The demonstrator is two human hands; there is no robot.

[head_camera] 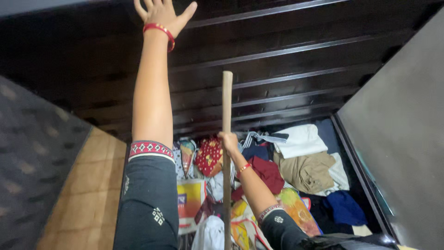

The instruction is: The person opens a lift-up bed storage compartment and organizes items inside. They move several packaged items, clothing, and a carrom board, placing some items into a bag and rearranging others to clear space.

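My left hand [163, 15] is up at twelve o'clock, arm fully stretched, fingers spread wide and palm flat against the dark slatted wooden lid [286, 60] that stands raised over the storage box. It grasps nothing; it only presses on the panel. A red bangle [159, 30] rings that wrist, and the dark sleeve below ends in a red patterned cuff.

My right hand [228, 141] sits near the centre of the view, fist clenched round a long wooden stick [227, 106]. The stick stands almost upright, its top end rising toward twelve o'clock in front of the lid's slats, its lower length dropping to six o'clock and out of view. A red bangle circles this wrist too.

Behind and below the right hand lies the open storage compartment [358, 171], packed with folded clothes: a red printed cloth [209, 156] just at nine o'clock of the fist, a maroon garment [269, 172] at four o'clock, a white cloth [300, 140] and a tan one [307, 171] out toward three o'clock, a dark blue piece [344, 207] farther at four. A yellow and white printed bag [189, 201] lies at seven o'clock. A grey panel [402, 120] fills the right edge, and tan floor tiles [88, 185] show at far left.
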